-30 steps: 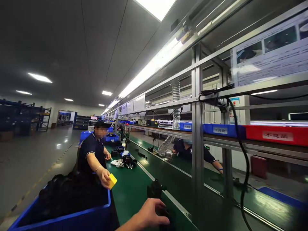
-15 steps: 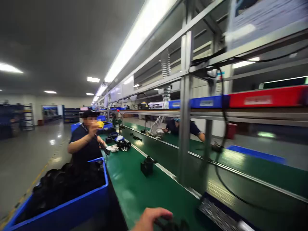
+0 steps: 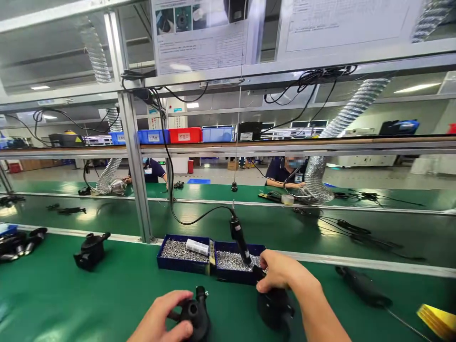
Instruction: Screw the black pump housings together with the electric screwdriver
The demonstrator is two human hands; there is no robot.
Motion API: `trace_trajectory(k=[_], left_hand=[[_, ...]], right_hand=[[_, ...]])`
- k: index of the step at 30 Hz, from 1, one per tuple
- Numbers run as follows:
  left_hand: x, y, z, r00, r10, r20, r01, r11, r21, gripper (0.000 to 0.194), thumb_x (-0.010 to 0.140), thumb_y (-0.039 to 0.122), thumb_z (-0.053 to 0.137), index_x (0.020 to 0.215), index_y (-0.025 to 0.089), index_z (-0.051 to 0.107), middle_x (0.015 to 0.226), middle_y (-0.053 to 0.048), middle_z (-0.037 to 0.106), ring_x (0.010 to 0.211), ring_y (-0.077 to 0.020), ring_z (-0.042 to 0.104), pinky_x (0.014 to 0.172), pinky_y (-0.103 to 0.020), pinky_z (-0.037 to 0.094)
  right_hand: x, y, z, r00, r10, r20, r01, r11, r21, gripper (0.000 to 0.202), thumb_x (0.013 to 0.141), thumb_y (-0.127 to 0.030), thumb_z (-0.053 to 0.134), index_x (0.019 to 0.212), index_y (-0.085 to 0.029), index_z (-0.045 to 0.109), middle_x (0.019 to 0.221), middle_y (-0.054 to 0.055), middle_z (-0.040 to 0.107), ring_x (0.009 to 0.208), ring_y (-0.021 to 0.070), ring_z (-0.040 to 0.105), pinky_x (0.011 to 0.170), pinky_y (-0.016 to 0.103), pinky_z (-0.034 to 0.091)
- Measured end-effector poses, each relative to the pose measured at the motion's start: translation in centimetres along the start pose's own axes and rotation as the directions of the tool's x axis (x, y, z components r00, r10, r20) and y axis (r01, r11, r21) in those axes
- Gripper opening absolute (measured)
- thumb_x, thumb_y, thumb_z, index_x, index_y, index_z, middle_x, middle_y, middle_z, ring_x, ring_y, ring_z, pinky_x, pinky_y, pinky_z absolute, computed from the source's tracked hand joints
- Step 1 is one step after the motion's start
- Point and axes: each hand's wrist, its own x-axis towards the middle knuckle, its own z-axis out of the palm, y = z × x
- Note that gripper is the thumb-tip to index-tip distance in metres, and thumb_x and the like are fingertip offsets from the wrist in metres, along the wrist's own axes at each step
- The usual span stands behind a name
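Observation:
Near the bottom centre, my left hand (image 3: 167,316) grips a black round housing (image 3: 196,313) with a short spout, its thumb and fingers around the side. To the right, my right hand (image 3: 276,270) has its fingers closed on the top of a second black housing (image 3: 274,306), just in front of the screw bins. Two dark blue bins hold small metal screws (image 3: 171,249) on the left and small silvery parts (image 3: 231,261) on the right. A white tube (image 3: 197,247) lies in the left bin. A black electric screwdriver (image 3: 240,240) hangs over the right bin.
Another black housing (image 3: 90,251) stands on the green bench (image 3: 117,299) at left. A black tool (image 3: 363,286) and a yellow object (image 3: 438,323) are at right. A metal post (image 3: 135,175) rises behind the bench. Two people sit across, beyond the shelf with blue and red bins (image 3: 184,135).
The view has swung right, from along the bench to the shelf and screw bins. Both hands now show, each on a black housing; earlier only one blurred hand was visible at the bottom.

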Motion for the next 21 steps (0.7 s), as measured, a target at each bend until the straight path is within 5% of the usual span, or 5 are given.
trace_trajectory(k=[5, 13, 15, 18, 21], left_hand=[[9.6, 3.3, -2.7, 0.996, 0.038, 0.075, -0.070, 0.866, 0.495, 0.019, 0.099, 0.033, 0.062, 0.106, 0.021, 0.074, 0.108, -0.005, 0.077, 0.104, -0.0220, 0.070, 0.092, -0.029, 0.053], [20.0, -1.6, -3.0, 0.958, -0.284, 0.039, 0.160, 0.642, 0.750, 0.021, 0.080, 0.023, 0.089, 0.080, 0.015, 0.069, 0.090, -0.003, 0.073, 0.096, -0.0237, 0.070, 0.094, -0.042, 0.055], [20.5, -2.2, -2.4, 0.953, -0.301, 0.044, 0.167, 0.638, 0.752, 0.022, 0.083, 0.025, 0.087, 0.079, 0.015, 0.068, 0.089, -0.002, 0.072, 0.095, -0.0224, 0.070, 0.094, -0.042, 0.055], [20.5, -2.9, -1.9, 0.961, -0.274, 0.036, 0.165, 0.676, 0.718, 0.025, 0.084, 0.024, 0.086, 0.075, 0.015, 0.065, 0.083, -0.001, 0.069, 0.092, -0.0221, 0.070, 0.092, -0.041, 0.055], [20.3, -3.9, -1.9, 0.975, -0.219, 0.031, 0.151, 0.759, 0.634, 0.026, 0.084, 0.022, 0.084, 0.072, 0.015, 0.063, 0.077, 0.001, 0.067, 0.083, -0.0199, 0.068, 0.087, -0.038, 0.055]], right_hand=[[0.4, 0.4, 0.2, 0.999, 0.031, -0.030, -0.031, 0.999, -0.015, 0.043, 0.058, -0.027, 0.091, 0.090, -0.019, 0.064, 0.097, 0.010, 0.075, 0.091, 0.0324, 0.073, 0.065, 0.034, 0.045], [0.4, -2.1, -0.4, 0.945, -0.200, -0.259, 0.262, 0.937, 0.232, 0.022, 0.090, -0.028, 0.062, 0.110, -0.019, 0.067, 0.098, 0.010, 0.070, 0.093, 0.0268, 0.068, 0.075, 0.036, 0.049], [0.1, -4.1, -0.1, 0.901, -0.310, -0.304, 0.432, 0.578, 0.692, 0.031, 0.092, -0.041, 0.060, 0.117, -0.022, 0.062, 0.083, 0.001, 0.060, 0.074, 0.0182, 0.059, 0.059, 0.027, 0.044], [0.0, -6.9, 0.6, 0.898, -0.354, -0.261, 0.237, -0.111, 0.965, 0.052, 0.076, -0.046, 0.082, 0.115, -0.020, 0.060, 0.075, -0.005, 0.046, 0.060, 0.0102, 0.041, 0.047, 0.019, 0.026], [0.1, -8.3, 1.1, 0.897, -0.392, -0.206, 0.096, -0.282, 0.955, 0.062, 0.065, -0.039, 0.093, 0.113, -0.017, 0.061, 0.073, -0.006, 0.043, 0.059, 0.0070, 0.035, 0.046, 0.017, 0.017]])
